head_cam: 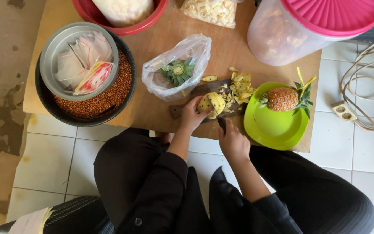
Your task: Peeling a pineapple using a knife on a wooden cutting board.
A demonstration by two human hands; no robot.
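Note:
My left hand [191,115] grips a small peeled pineapple [212,103], holding it upright on a dark wooden cutting board [202,93]. My right hand [233,141] is closed around a knife [221,123] with a dark handle, its blade against the lower side of the fruit. Yellow peel scraps [240,86] lie piled on the board's right end. To the right, a whole small unpeeled pineapple [284,99] with its leafy crown rests on a lime-green plate [273,128].
A clear plastic bag [176,69] holds a cut pineapple crown. At the left, a black basin of reddish grains [109,97] carries a metal bowl [55,52] of small packets. A red bowl [122,28], a pink-lidded tub [308,26], and a power strip with cable [345,110] lie around.

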